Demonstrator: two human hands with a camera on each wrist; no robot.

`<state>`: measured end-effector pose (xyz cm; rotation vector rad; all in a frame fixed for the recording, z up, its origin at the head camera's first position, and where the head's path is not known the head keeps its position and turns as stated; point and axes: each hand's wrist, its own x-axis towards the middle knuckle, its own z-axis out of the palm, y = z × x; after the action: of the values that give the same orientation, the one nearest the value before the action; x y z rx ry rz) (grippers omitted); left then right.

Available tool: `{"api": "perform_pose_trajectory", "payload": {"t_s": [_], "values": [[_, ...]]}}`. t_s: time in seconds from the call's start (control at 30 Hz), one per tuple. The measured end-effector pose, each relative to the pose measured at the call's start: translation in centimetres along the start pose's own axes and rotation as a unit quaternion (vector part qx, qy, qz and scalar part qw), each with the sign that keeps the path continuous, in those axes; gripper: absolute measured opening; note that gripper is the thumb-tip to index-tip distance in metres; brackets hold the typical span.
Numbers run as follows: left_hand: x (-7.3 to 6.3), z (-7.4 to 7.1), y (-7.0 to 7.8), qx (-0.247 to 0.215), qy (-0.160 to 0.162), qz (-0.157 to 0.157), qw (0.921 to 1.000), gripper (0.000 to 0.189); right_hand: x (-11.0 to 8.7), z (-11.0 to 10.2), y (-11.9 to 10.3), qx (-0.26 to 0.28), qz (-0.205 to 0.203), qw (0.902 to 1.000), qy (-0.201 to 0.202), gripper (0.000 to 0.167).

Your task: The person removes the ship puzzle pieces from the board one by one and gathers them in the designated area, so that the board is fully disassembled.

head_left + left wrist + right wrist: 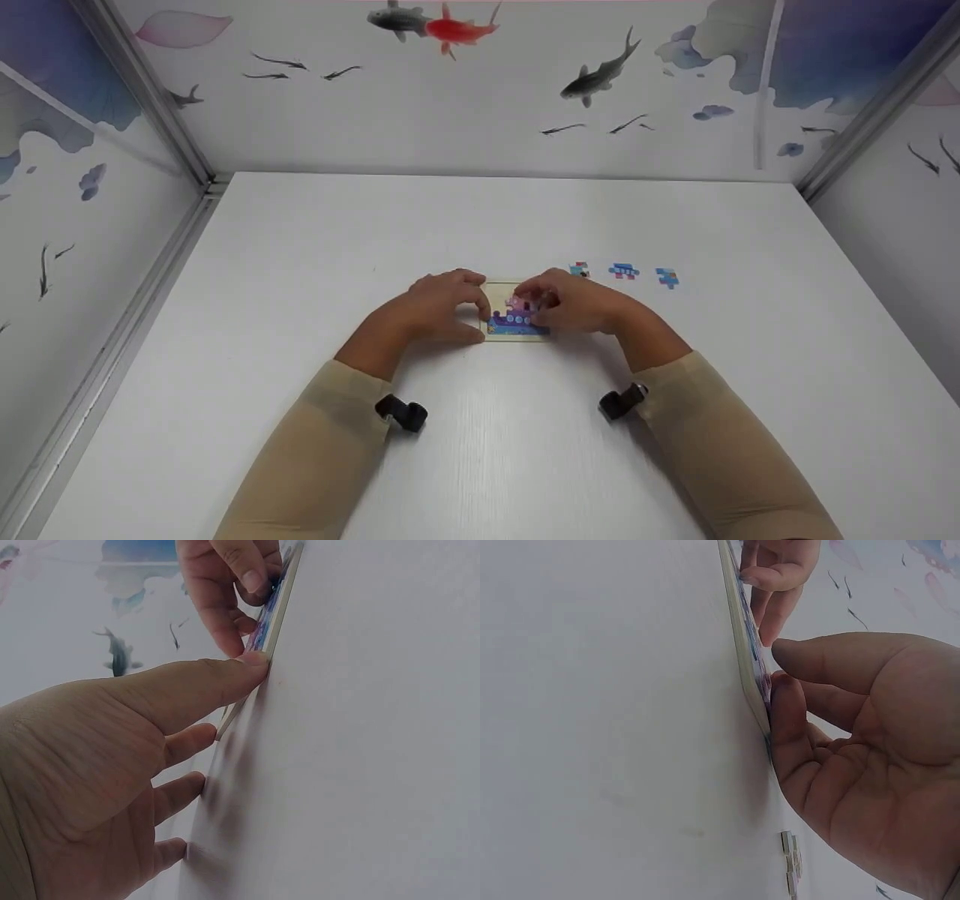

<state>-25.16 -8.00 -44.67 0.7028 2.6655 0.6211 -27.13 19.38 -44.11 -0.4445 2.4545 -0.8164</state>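
A small puzzle board [498, 292] with a cream base lies on the white table, pieces of a blue boat picture [514, 330] along its near side. My left hand [446, 306] steadies the left side. In the left wrist view its straight thumb [251, 664] presses the board's edge, and its other fingers reach toward the tabletop. Over the board's right part, my right hand [574, 302] has its fingers curled around a pink puzzle piece [516, 303], mostly covered by them. In the right wrist view, thumb [787, 656] and bent index finger meet close over the board's face.
Behind the right hand lie three loose puzzle pieces: one partly hidden [579, 268], a middle one [624, 271] and a blue one [667, 277]. White panels [480, 112] printed with fish enclose the table at the back and sides. A black wrist device [402, 412] sits at each cuff.
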Motion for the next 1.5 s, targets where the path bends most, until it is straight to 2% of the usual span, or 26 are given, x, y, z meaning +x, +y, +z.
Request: {"api": "perform_pose_trajectory", "payload": {"t_s": [0.33,0.53,0.73,1.1,1.3,1.5], "values": [[0.2,0.0,-0.2,0.008,-0.003,0.006,0.9999,0.02,0.1,0.2,0.2,0.055,-0.001,0.9985,0.004,0.038],[0.1,0.1,-0.2,0.001,-0.003,0.007,1.0,0.021,0.0,0.1,0.0,0.095,0.019,0.9948,0.031,0.023],[0.0,-0.1,-0.1,0.001,-0.001,0.015,0.9999,0.021,0.0,0.2,-0.1,0.12,0.004,0.9914,0.053,0.011],[0.0,0.0,-0.1,-0.004,0.0,0.004,1.0,0.021,0.2,0.2,0.4,0.129,0.002,0.9888,0.075,0.015],[0.1,0.0,0.1,-0.006,0.001,-0.004,1.0,0.02,-0.1,-0.7,0.9,0.151,0.016,0.9844,0.089,0.017],[0.0,-0.1,0.2,-0.006,-0.002,-0.005,1.0,0.021,-1.2,-2.0,2.4,0.181,0.045,0.9771,0.102,0.02]]}}
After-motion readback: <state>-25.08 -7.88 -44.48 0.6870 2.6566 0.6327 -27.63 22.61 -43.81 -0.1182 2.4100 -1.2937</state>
